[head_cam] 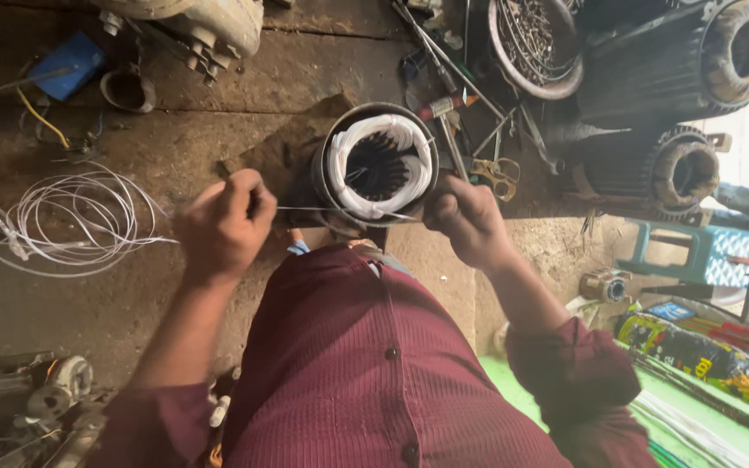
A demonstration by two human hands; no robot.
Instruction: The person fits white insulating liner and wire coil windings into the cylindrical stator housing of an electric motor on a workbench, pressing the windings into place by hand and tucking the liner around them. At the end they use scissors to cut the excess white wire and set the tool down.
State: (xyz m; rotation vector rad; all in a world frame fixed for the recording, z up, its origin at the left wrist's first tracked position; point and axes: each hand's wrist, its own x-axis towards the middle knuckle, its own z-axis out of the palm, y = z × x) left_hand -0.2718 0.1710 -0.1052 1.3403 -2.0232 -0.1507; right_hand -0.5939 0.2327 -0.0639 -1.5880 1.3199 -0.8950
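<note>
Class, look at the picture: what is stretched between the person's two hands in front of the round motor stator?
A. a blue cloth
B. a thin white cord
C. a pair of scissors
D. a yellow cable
B: a thin white cord runs taut from the left hand to the right hand, crossing the stator.

single head view, looking steeply down, close over hands, perhaps slightly tilted

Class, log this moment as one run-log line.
left hand: pinching thin thread | right hand: pulling thread taut | motor stator: white-wrapped windings, on bench
</note>
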